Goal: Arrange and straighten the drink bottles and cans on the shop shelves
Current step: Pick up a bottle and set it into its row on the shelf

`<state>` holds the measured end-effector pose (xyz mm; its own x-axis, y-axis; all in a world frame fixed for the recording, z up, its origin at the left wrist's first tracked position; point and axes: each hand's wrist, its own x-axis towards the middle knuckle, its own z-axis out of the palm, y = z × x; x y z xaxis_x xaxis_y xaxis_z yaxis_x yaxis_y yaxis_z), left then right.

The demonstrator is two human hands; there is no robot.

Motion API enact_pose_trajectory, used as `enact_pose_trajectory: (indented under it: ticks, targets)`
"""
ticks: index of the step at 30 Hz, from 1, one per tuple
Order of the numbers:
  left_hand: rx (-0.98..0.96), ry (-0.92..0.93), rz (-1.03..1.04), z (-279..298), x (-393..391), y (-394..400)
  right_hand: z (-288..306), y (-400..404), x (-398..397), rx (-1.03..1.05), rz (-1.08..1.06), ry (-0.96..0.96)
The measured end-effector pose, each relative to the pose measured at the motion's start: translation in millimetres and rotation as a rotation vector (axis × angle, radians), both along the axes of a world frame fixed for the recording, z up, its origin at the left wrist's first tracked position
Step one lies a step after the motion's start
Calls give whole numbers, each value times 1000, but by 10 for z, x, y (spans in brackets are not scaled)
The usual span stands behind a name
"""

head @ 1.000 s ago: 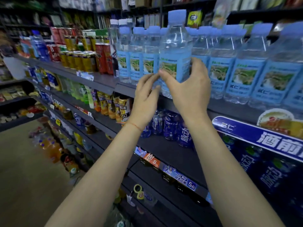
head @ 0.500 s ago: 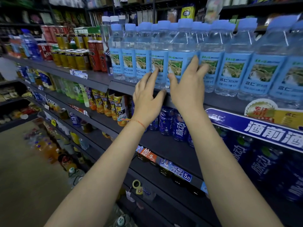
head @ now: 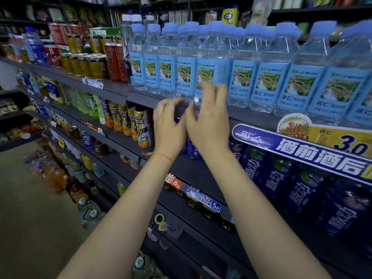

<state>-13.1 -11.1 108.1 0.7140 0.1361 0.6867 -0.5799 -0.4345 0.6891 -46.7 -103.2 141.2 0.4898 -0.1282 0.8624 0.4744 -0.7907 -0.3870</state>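
A row of clear water bottles [head: 209, 63] with light blue caps and labels stands upright along the upper shelf [head: 249, 117]. My left hand [head: 169, 127] and my right hand [head: 209, 121] hover side by side just in front of the shelf edge, below the bottles. Both have curled, spread fingers and hold nothing. The right fingertips reach up near the base of one bottle without gripping it. Dark blue drink bottles [head: 300, 190] fill the shelf below, partly hidden behind my hands.
Gold and red cans [head: 90, 63] stand left of the water bottles. Orange tea bottles [head: 141, 127] sit on the shelf below at left. A blue promotional sign [head: 314, 154] hangs on the shelf edge at right. Lower shelves hold more drinks; the aisle floor [head: 30, 228] lies at left.
My right hand let go of the water bottle, which now stands in the row. Both hands have dropped from the bottle labels down to the shelf edge.
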Motion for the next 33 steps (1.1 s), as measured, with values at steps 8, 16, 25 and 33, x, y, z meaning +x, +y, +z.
enact_pose_trajectory:
  ticks: [8, 16, 25, 33]
  targets:
    - [-59, 950, -30, -1816, -204, 263, -1950, 46, -266, 68, 316, 706]
    - [-58, 1500, -114, -3632, -916, -12, -3998, -548, -823, 32, 208, 1494]
    - [-93, 1602, -217, -4374, -1274, -683, -4876, -1317, -1377, 206, -255, 1747]
    - [-69, 1611, -222, -4687, -1370, -728, -5201, -1503, -1042, 86, -340, 1701]
